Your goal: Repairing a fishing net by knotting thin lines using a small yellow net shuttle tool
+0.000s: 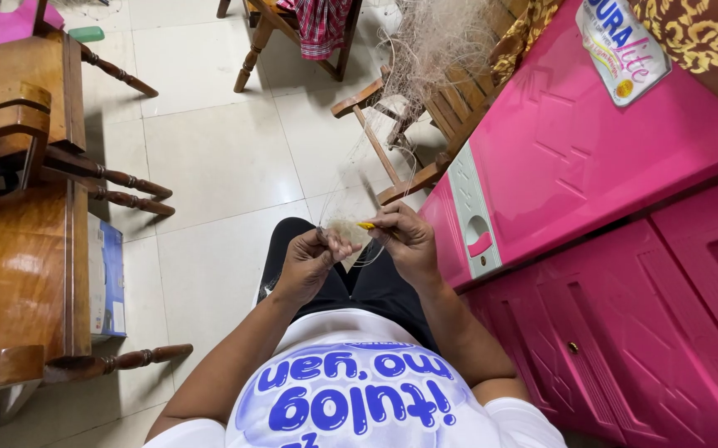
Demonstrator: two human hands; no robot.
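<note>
Item: fine netting [349,231], pale and translucent, of thin filament. A small bunched section is held just above the lap, between the two hands; from it strands are seen to run up and away to a large tangled heap of the same net [438,37] draped over a wooden chair [413,124]. The material is judged very light, limp and without stiffness, likely slippery along the single filaments and prone to snagging or tangling; it is best taken by pinching at a knot or a gathered bunch, not along one loose strand.

Left hand [307,261]: closed, fingers curled about the bunched mesh, which is pinched between thumb and fingertips.

Right hand [405,241]: closed around a slim yellow tool [366,225], probably a netting needle, whose tip is pointed into the bunch. Only the tip is visible; its full shape cannot be told.

Surroundings, outward: dark trousers [359,278] under the hands; a white shirt with blue print [359,398] nearest the camera. To the right, touching or just beside the right forearm, a bright pink cabinet [591,166], on which a white packet [625,50] is laid. To the left, polished wooden furniture [19,249] with turned spindles, and a blue box [108,278] on the floor beside it. Pale tiled floor [210,149] throughout.
</note>
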